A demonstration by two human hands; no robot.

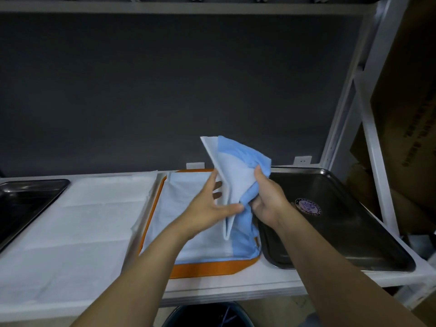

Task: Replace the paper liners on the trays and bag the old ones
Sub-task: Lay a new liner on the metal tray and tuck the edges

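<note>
Item: liner change at a shelf (306,282), mid-removal. Nearest, below the shelf edge, is a dark round bin (207,315), only partly in view; whether it holds a bag cannot be told. Risk one: the bundle is probably meant to go down there, and a loose bundle could spring open and miss the opening or catch on the shelf lip. Next, the orange tray (212,267), with a pale blue sheet (188,220) lying in it; whether that sheet is joined to the raised piece cannot be told. Risk two: if joined, a further pull may drag the sheet, tear it or shift the tray toward the edge. To its left, white sheets (82,220) are spread flat, likely the fresh stock; a swinging corner could ruffle them. To its right, a bare steel tray (342,232) with a round sticker (308,207); at far left, a dark tray (23,201). Hands: both forearms reach forward over the orange tray. The left hand (210,206) pinches the lifted liner (236,166) at its folded lower edge, thumb in front, fingers spread behind. The right hand (269,199) clenches the bunched blue part, fingers curled round it. The liner stands clear above the tray, its white corner uppermost. Beyond: a dark back panel (165,90); cardboard boxes (401,114) at right.
</note>
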